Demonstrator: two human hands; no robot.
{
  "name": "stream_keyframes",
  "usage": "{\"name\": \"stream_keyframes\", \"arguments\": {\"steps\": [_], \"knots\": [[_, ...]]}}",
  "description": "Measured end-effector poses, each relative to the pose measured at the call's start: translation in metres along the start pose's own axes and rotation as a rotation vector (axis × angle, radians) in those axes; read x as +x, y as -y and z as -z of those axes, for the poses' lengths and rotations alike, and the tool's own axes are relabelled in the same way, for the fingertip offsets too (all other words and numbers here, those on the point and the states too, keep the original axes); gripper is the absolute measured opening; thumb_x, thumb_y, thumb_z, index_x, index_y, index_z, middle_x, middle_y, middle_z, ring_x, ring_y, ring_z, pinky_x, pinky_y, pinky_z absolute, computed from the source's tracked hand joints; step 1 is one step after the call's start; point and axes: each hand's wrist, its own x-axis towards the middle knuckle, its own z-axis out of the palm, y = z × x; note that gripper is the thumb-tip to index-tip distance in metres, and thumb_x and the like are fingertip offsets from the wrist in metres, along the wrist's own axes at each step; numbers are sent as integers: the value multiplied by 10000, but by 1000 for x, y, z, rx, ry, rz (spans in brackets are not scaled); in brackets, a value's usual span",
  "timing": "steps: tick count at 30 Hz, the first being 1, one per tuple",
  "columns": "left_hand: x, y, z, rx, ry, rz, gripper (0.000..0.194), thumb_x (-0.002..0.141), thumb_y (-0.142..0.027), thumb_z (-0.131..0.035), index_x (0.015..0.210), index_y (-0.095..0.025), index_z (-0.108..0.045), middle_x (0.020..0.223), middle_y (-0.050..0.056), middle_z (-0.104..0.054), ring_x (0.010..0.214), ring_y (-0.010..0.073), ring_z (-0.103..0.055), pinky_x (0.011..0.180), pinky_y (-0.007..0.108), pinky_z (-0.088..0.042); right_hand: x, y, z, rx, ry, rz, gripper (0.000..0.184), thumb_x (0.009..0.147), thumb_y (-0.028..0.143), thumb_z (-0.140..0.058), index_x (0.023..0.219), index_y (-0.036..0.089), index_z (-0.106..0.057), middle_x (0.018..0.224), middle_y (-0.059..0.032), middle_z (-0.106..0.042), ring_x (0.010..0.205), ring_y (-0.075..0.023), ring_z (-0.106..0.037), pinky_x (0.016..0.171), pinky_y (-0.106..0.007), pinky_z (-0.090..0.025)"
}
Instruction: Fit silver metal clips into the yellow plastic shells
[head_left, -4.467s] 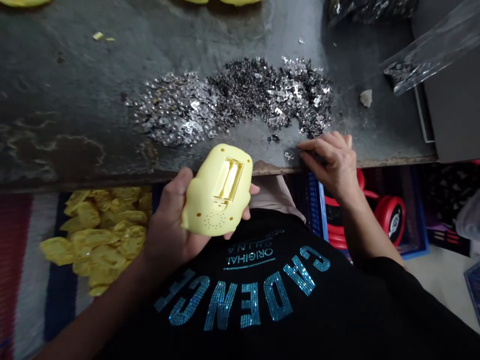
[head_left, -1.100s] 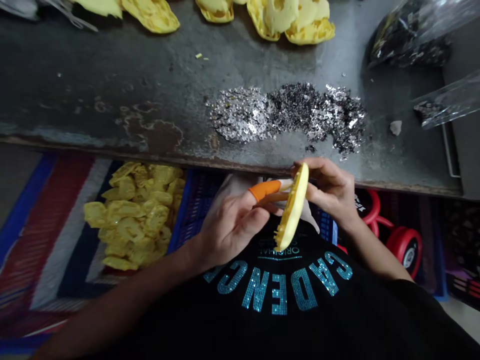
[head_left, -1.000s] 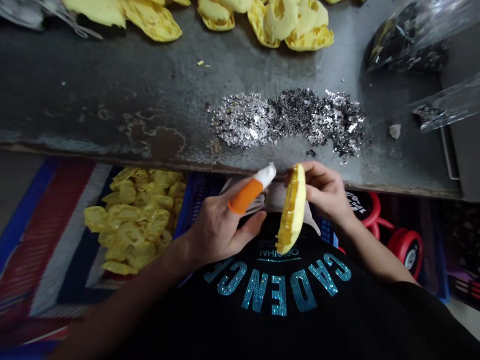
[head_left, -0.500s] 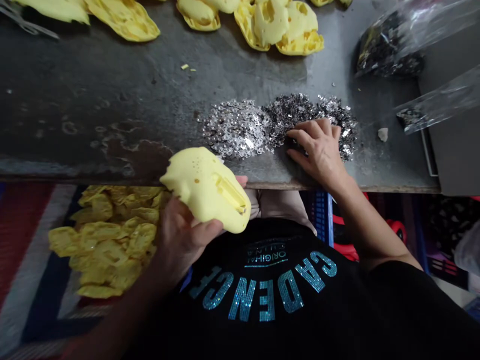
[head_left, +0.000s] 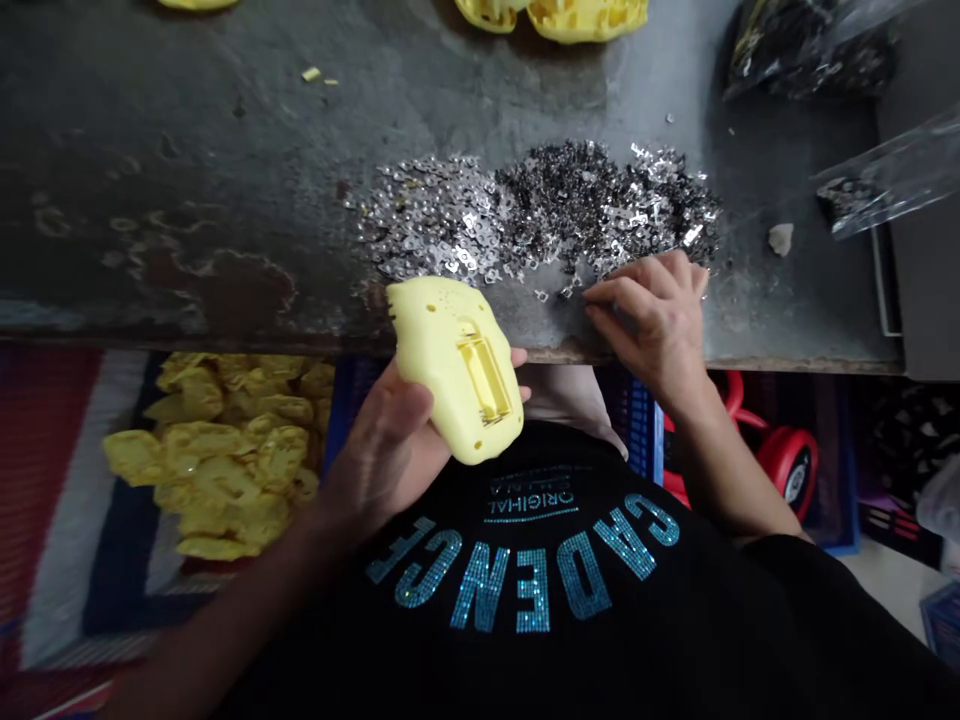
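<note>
My left hand (head_left: 397, 440) is closed round a yellow plastic shell (head_left: 431, 370), holding it tilted in front of the table edge. A long battery compartment (head_left: 486, 378) in the shell faces up, with metal showing at its near end. My right hand (head_left: 660, 320) rests at the front of the metal pile, thumb and forefinger pinched together. What lies between those fingertips, if anything, is too small to make out. Beyond them spread small silvery flat metal pieces (head_left: 442, 220), dark wiry springs (head_left: 562, 185) and more shiny metal pieces (head_left: 660, 205).
More yellow shells (head_left: 589, 20) lie at the table's (head_left: 300, 180) far side, and a heap of them (head_left: 232, 460) sits below at the left. Clear bags with dark metal parts (head_left: 810, 55) stand at the right. Below the edge are a blue basket (head_left: 637, 430) and a red wheeled object (head_left: 787, 460).
My left hand has turned the shell more upright and shifted it right. My right hand has drawn back from the pile toward the table edge, its fingers pinched. The view has shifted.
</note>
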Motion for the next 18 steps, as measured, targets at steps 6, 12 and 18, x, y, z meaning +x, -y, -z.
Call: {"name": "stream_keyframes", "arguments": {"steps": [6, 12, 18], "knots": [[-5, 0, -6, 16, -46, -7, 705, 978, -771, -789, 1452, -249, -787, 1509, 116, -829, 1518, 452, -705, 1113, 510, -726, 21, 6, -14, -53, 108, 41, 160, 1152, 360, -622, 1196, 324, -772, 1239, -88, -757, 1241, -377, -625, 1096, -650, -472], [-6, -3, -14, -32, -65, 19, 686, 977, -720, -819, 1467, -242, -784, 1454, 127, -851, 1429, 413, -769, 1034, 455, -749, 10, -4, 3, 5, 97, 82, 154, 1143, 334, -647, 1145, 314, -799, 1140, -57, -760, 1161, -326, -639, 1047, -581, -499], [-3, -3, -16, -47, -36, 37, 711, 972, -751, -818, 1462, -237, -801, 1456, 123, -852, 1482, 438, -731, 878, 379, -768, -17, -9, 10, 58, 94, 63, 234, 1148, 268, -625, 1254, 349, -816, 1182, -40, -801, 1147, -293, -647, 1012, -514, -484]]}}
